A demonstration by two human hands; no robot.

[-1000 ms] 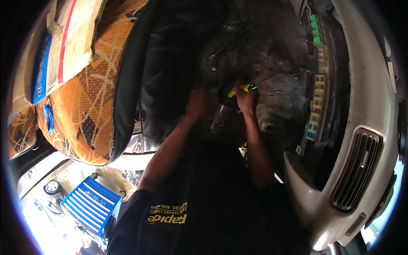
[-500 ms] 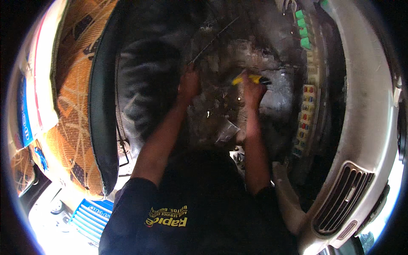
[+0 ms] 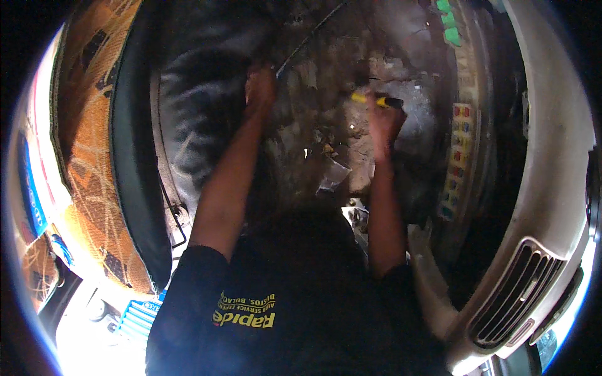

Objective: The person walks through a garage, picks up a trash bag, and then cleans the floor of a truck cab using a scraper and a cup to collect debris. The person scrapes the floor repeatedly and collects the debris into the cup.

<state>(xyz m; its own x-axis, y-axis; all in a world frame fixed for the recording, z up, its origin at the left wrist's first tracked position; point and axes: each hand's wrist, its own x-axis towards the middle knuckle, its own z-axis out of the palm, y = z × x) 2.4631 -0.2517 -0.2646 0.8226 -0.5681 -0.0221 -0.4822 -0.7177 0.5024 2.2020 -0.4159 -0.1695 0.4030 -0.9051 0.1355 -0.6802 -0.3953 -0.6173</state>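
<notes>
My right hand is closed around a small tool with a yellow and black handle. It lies crosswise in the fist above a bare, dirty vehicle floor; its working end cannot be made out. At the edge of a crumpled black floor covering, my left hand has its fingers curled, seemingly gripping that edge, though shadow blurs them. A thin dark cable or rod runs from beside the left hand toward the far side. Closer to me, a torn pale scrap sits on the floor.
On the left is a seat with orange patterned fabric and a dark side. A row of coloured fuses, with green pieces beyond it, lines the right. A grey dashboard panel with an air vent curves along the right edge.
My left hand has shifted away from me and to the left. My right hand has moved slightly farther and right, still holding the tool. The whole view has shifted a little too.
</notes>
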